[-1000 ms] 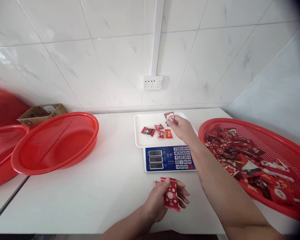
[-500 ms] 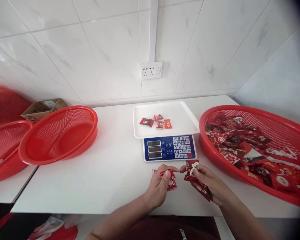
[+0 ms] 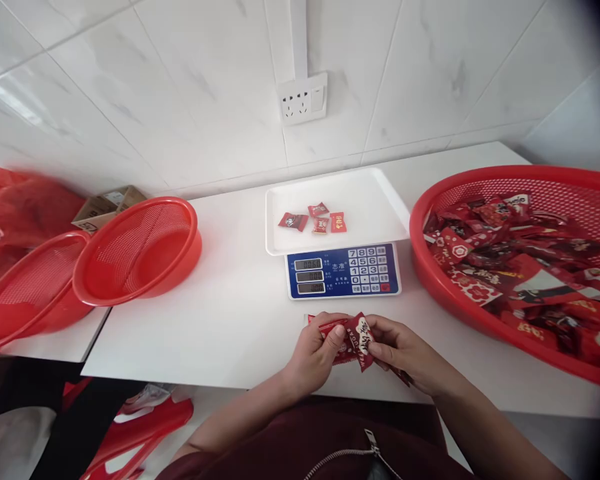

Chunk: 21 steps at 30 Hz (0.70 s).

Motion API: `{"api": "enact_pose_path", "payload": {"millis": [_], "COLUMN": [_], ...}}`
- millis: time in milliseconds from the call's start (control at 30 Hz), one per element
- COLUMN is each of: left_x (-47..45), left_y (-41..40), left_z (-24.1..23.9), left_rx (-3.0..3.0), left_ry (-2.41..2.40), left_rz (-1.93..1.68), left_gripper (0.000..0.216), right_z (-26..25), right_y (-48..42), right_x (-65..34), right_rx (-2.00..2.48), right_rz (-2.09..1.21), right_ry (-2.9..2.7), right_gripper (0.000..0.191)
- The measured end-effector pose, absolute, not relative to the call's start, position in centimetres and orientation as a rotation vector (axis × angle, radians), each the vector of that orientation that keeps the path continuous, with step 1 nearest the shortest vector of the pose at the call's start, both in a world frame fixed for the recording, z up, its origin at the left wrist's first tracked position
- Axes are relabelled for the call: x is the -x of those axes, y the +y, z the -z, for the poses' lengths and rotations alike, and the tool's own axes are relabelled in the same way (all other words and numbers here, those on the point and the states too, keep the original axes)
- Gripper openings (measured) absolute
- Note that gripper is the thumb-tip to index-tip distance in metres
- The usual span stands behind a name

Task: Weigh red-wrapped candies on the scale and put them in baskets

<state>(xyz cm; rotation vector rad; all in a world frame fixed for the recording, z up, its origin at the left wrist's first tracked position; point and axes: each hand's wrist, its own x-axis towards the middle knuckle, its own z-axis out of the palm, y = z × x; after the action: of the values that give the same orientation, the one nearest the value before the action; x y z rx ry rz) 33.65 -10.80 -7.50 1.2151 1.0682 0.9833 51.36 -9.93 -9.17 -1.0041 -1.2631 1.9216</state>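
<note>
My left hand point(image 3: 313, 353) and my right hand point(image 3: 405, 350) meet at the table's near edge, both closed around small red candy packets point(image 3: 353, 337). The left grips a packet by its top; the right pinches another with a white print on it, pressed against the first. Just beyond them stands a digital scale point(image 3: 343, 270) with a blue keypad front. Its white tray point(image 3: 380, 207) carries several small red candies point(image 3: 314, 219) near its middle.
A large red mesh basket point(image 3: 445, 297) full of red packets sits at the right. An empty red basket point(image 3: 140, 250) stands at the left, another point(image 3: 30, 293) on a lower table beside it, with a cardboard box point(image 3: 107, 203) behind. A wall socket point(image 3: 303, 100) hangs above.
My right hand came back from the scale tray with a red packet and brought it against the packet in my left hand. The camera tilted down and nearer the table edge.
</note>
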Motion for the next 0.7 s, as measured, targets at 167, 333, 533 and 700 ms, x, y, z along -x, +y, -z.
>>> {"api": "enact_pose_path", "payload": {"millis": [167, 333, 533, 700], "left_x": [-33.28, -33.30, -33.79, -33.82], "left_y": [-10.99, -10.94, -10.68, -10.59], "left_z": [7.67, 7.33, 7.66, 7.78], "left_rx": [-1.212, -1.253, -1.307, -1.312], "left_ry": [1.090, 1.051, 1.102, 1.099], "left_rz": [-0.878, -0.880, -0.805, -0.821], "left_gripper": [0.035, 0.042, 0.034, 0.032], "right_z": [9.51, 9.37, 9.46, 9.25], "right_y": [-10.11, -10.20, -10.18, -10.24], "right_x": [-51.05, -51.21, -51.53, -51.55], "right_rx": [0.955, 0.983, 0.952, 0.906], "right_rz": [-1.932, -1.895, -1.861, -1.883], "right_ry": [-1.244, -1.253, -1.296, -1.276], "right_gripper": [0.029, 0.027, 0.021, 0.023]}}
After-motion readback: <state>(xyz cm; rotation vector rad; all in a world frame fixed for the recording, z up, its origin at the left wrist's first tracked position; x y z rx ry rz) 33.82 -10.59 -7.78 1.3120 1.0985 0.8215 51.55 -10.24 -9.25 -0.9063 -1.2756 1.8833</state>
